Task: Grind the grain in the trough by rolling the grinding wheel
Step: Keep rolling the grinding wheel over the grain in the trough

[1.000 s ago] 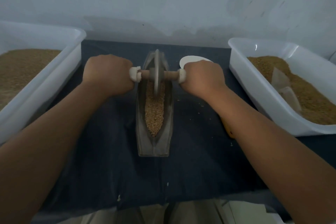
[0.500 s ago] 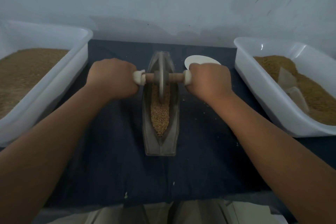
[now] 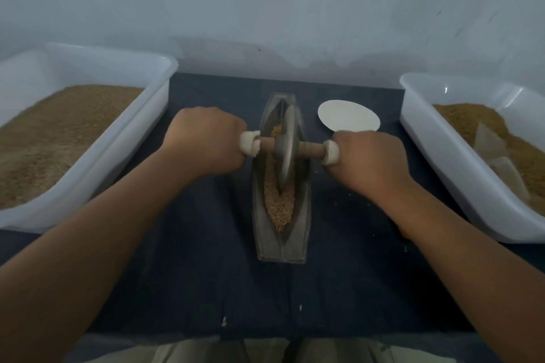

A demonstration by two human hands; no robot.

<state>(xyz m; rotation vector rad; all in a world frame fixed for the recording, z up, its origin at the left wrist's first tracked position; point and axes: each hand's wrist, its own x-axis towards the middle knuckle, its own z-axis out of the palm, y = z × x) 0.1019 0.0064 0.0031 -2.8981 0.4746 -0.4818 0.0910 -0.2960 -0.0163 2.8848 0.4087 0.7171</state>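
Observation:
A narrow boat-shaped metal trough (image 3: 281,247) lies lengthwise on the dark cloth in front of me, with brown grain (image 3: 280,206) piled along its groove. A grey metal grinding wheel (image 3: 285,147) stands on edge in the trough's middle, on a wooden axle with white end caps. My left hand (image 3: 203,143) is closed around the axle's left handle, and my right hand (image 3: 370,160) around the right one. The handles are hidden inside my fists. Some grain shows beyond the wheel at the far end.
A white tub (image 3: 141,132) heaped with grain stands at the left, and another white tub (image 3: 442,153) with grain and a scoop at the right. A white round lid (image 3: 348,118) lies beyond my right hand. A pale wall closes the back.
The wheel has rolled toward me along the trough, from its far end to its middle, with both hands still on the axle. The lid is now uncovered.

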